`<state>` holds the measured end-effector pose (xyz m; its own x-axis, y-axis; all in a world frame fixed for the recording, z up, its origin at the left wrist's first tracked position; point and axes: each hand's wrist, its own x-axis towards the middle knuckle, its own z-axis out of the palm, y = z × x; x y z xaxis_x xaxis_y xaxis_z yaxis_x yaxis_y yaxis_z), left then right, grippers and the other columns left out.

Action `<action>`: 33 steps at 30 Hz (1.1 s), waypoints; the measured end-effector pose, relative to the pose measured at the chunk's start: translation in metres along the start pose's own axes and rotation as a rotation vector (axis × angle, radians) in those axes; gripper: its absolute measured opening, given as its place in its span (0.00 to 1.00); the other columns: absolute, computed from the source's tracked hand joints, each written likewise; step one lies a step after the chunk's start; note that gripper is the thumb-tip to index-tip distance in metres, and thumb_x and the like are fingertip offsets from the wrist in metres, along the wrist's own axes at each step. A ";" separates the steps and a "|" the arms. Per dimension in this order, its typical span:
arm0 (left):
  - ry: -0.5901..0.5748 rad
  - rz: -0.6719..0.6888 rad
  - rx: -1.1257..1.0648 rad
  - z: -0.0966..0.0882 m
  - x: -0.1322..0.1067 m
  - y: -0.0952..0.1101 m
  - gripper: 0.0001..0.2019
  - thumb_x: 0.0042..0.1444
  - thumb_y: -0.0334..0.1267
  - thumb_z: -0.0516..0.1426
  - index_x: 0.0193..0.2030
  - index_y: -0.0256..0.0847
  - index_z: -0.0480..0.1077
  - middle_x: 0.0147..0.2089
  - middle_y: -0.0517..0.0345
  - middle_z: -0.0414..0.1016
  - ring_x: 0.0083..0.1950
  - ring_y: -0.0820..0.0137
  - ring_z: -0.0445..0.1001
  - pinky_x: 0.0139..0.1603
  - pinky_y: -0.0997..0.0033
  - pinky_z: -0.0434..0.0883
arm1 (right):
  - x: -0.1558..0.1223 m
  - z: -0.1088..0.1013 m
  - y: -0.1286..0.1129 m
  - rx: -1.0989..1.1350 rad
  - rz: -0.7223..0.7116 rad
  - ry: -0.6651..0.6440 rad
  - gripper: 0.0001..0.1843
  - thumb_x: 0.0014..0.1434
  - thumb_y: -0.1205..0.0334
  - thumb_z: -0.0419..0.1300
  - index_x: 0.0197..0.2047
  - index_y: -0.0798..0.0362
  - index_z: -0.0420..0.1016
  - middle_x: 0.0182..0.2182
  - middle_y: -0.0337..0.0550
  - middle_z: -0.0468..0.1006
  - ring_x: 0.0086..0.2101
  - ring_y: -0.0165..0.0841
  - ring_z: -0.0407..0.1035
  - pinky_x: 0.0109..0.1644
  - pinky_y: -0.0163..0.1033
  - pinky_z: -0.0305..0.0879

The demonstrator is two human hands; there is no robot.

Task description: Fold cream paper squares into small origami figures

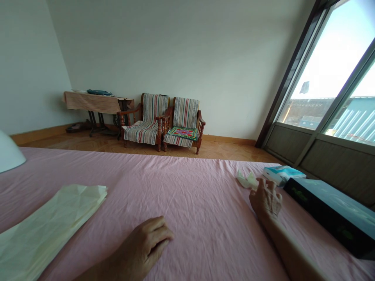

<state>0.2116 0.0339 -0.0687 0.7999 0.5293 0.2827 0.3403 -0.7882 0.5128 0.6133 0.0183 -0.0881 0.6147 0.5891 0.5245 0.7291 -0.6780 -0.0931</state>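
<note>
My right hand (266, 197) is at the right side of the bed-like surface, fingers bent. Its thumb and index finger meet the edge of a small pale yellow folded paper (247, 180); the fingertips are partly hidden behind the hand. My left hand (151, 242) rests on the pink sheet (187, 191) near the bottom middle, its fingers curled in, with nothing visible in them. Left of it lies a stack of pale yellow paper sheets (55, 220), creased on top.
A black box (328, 214) lies at the right beside my right forearm, with a blue and white packet (283, 174) behind it. A white rounded object (8, 154) shows at the left edge. Beyond stand two wooden chairs (183, 117) and a cloth-covered table (90, 102).
</note>
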 end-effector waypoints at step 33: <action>-0.078 0.238 0.171 0.079 0.194 0.047 0.06 0.58 0.32 0.58 0.42 0.39 0.73 0.49 0.50 0.75 0.51 0.58 0.72 0.54 0.53 0.64 | 0.004 0.008 0.001 0.128 -0.023 -0.093 0.12 0.65 0.59 0.56 0.50 0.54 0.70 0.48 0.45 0.71 0.44 0.36 0.70 0.47 0.47 0.68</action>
<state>0.4214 0.0743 -0.0535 0.9004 0.3031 0.3119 0.2119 -0.9320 0.2939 0.6195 0.0237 -0.0931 0.6180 0.6461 0.4480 0.7723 -0.6057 -0.1918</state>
